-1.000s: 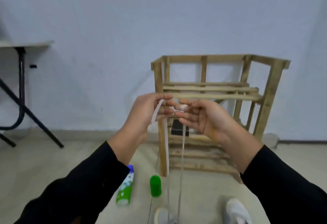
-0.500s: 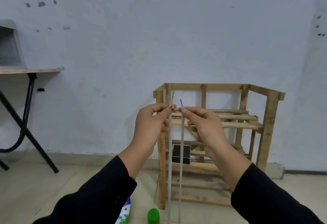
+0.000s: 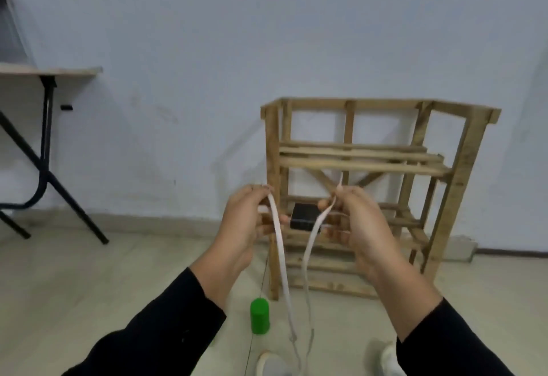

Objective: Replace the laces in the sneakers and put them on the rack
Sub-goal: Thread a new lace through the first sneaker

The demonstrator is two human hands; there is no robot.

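My left hand pinches one end of a white shoelace, raised in front of me. My right hand pinches the lace's other end, whose tip sticks up above the fingers. Both strands hang down and run to a white sneaker at the bottom edge of the view. A second white sneaker shows partly at the bottom right. The wooden rack stands against the wall behind my hands, with no shoes on its slats.
A small black box sits on a lower rack shelf. A green cylinder stands on the tiled floor left of the rack's front leg. A folding table with black legs stands at the far left.
My hands have moved apart and lower, spreading the two lace ends that were held side by side. The view has tilted down, so the sneakers show again.
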